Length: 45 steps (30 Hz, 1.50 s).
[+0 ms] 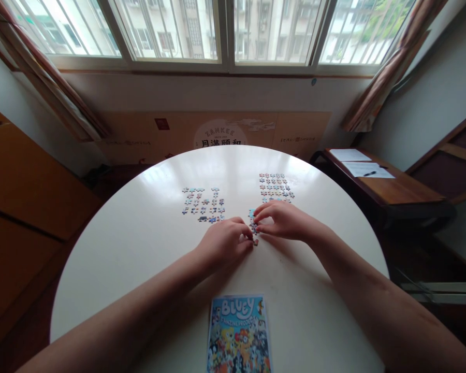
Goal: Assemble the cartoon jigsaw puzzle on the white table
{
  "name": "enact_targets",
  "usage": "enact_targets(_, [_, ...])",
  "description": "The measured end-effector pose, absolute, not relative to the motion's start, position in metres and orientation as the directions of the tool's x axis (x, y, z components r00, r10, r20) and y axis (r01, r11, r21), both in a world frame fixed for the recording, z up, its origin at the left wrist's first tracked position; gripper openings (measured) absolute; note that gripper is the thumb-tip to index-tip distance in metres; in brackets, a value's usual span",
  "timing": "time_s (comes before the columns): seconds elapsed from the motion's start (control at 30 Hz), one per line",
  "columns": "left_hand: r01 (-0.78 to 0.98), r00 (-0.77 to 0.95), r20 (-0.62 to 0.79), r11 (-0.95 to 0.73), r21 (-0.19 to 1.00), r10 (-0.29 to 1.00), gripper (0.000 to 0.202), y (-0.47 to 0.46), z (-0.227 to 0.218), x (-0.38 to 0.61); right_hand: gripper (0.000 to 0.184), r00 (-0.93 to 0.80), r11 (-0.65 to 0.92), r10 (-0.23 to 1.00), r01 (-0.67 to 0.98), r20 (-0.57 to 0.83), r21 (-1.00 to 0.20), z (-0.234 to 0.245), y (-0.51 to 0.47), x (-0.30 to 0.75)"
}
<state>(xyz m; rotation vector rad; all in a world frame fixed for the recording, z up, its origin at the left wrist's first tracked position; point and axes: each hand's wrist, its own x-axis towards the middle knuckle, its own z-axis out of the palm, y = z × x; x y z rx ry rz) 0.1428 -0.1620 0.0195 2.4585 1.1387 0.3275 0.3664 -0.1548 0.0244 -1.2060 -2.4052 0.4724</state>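
Near the middle of the white table, my left hand [229, 239] has its fingers closed around a small jigsaw piece [256, 242] at the fingertips. Just right of it, my right hand [277, 220] curls over a short column of jigsaw pieces [252, 221], thumb and fingertips touching its right side. Whether the right fingers pinch a piece is hard to make out. Loose pieces [204, 202] lie in spaced rows beyond my left hand. A tighter block of pieces [275, 186] lies beyond my right hand. Toward me rests a blue picture card [238, 334] reading "Bluey".
The round white table [112, 248] has its far edge close to a cardboard panel [303, 129] under the window. At the right stands a wooden bench [404, 189] bearing papers [367, 169] and a pen [369, 174]. An orange-brown cabinet [19, 207] is at the left.
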Motion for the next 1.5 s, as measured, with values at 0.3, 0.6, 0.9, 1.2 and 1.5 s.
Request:
enact_targets(0.3, [0.696, 0.618, -0.013, -0.539, 0.475, 0.786, 0.016, -0.161, 0.024, 0.145, 0.012, -0.469, 0.528, 0.849, 0.728, 0.244, -0.438, 0.019, -0.155, 0.36])
enact_targets(0.6, [0.696, 0.585, 0.035, -0.524, 0.491, 0.81, 0.014, -0.161, 0.017, 0.147, 0.009, -0.439, 0.497, 0.868, 0.752, 0.233, -0.433, 0.02, -0.155, 0.358])
enact_targets(0.9, [0.701, 0.548, 0.109, -0.527, 0.481, 0.829, 0.016, -0.164, 0.014, 0.15, 0.013, -0.453, 0.496, 0.867, 0.74, 0.209, -0.453, 0.021, -0.156, 0.358])
enact_targets(1.2, [0.645, 0.577, 0.243, -0.618, 0.45, 0.78, 0.015, -0.162, 0.003, 0.149, 0.011, -0.551, 0.547, 0.821, 0.687, 0.147, -0.478, 0.029, -0.157, 0.366])
enact_targets(1.5, [0.644, 0.59, 0.279, -0.65, 0.404, 0.758, 0.016, -0.165, 0.002, 0.15, 0.011, -0.511, 0.513, 0.847, 0.713, 0.147, -0.477, 0.027, -0.157, 0.364])
